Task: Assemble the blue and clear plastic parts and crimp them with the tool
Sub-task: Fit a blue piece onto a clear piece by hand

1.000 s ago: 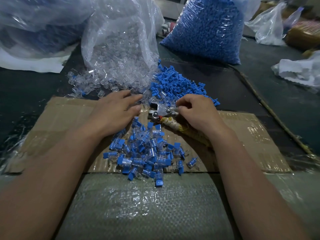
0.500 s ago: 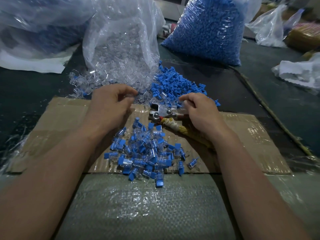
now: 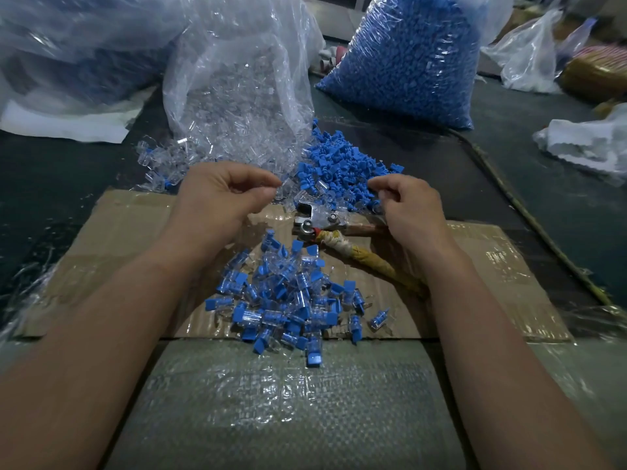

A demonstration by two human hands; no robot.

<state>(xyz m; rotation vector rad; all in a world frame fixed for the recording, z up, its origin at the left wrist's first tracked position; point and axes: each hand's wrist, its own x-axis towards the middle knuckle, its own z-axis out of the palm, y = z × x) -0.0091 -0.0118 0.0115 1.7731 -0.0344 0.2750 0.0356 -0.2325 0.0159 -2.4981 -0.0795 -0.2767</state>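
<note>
Clear plastic meets the fingertips first: our left hand (image 3: 220,201), one of two in view, has its fingers curled and its thumb drawn to the forefinger at the near edge of the clear parts (image 3: 183,150). Whether a piece is pinched there we cannot tell against the glare. Our right hand (image 3: 410,208) is curled likewise, fingertips down at the edge of the loose blue parts (image 3: 342,164); any piece inside them is hidden from us. Between the hands, one crimping tool (image 3: 315,220) lies on one cardboard sheet (image 3: 118,228), its metal head just beside the heaps. It has two handles, one wrapped in yellowish tape and one running under the right hand. Nearer to us is one pile of assembled pieces (image 3: 288,300), blue set in clear, too tangled to count, spilling off the cardboard onto one woven sack (image 3: 288,408). The two loose heaps beyond the hands touch each other. Behind them stand one open bag of clear parts (image 3: 237,79) and one full bag of blue parts (image 3: 407,56). One large bag (image 3: 68,39) at far left is blurred, its contents dark, and cut by the frame. At far right are pale bags (image 3: 529,52) and one white crumpled bundle (image 3: 590,144), also cut off.
</note>
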